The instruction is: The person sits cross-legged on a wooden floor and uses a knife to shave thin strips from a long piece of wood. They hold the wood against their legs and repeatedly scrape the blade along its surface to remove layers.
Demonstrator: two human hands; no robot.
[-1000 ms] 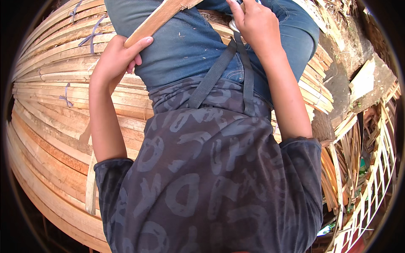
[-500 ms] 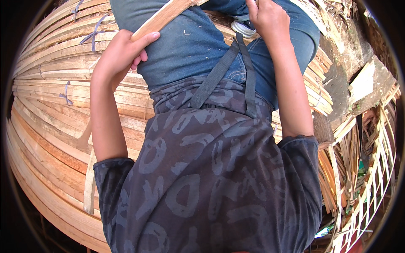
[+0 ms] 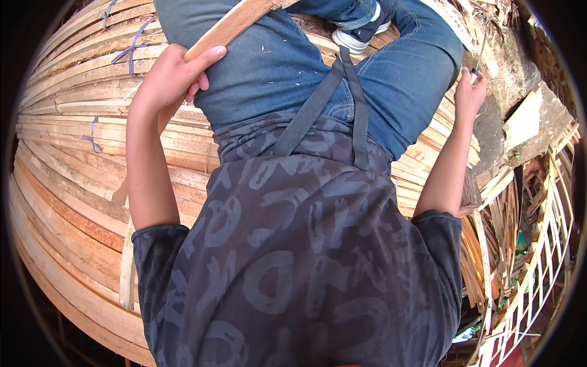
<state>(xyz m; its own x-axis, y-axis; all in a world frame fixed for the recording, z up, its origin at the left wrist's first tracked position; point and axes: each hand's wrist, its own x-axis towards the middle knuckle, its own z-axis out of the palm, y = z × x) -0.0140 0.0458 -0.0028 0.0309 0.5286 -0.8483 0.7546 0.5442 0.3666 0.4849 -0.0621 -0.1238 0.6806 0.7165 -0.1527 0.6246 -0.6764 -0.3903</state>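
My left hand [image 3: 177, 73] is closed round a flat wooden slat [image 3: 235, 24], with the thumb lying along its face. The slat slants over my left thigh and leaves the top edge; its lower part runs behind my left wrist. Out beyond my right knee, my right hand [image 3: 469, 95] grips a thin-bladed hand tool [image 3: 481, 55]. The narrow blade points up and away, and a pale and dark band shows by the fingers. Most of the handle is hidden in the hand, so its exact kind is unclear.
Bundled wooden slats [image 3: 73, 208], some tied with bluish strips [image 3: 130, 55], spread under and left of me. At right lie a grey stone block [image 3: 547, 122], thin split strips [image 3: 504, 244] and a pale open lattice [image 3: 544, 275]. My shoe [image 3: 361, 37] is at the top.
My right hand has swung from above my right thigh out to the right, past the knee, and the thin-bladed tool now shows in it. My left hand keeps the slat almost where it was.
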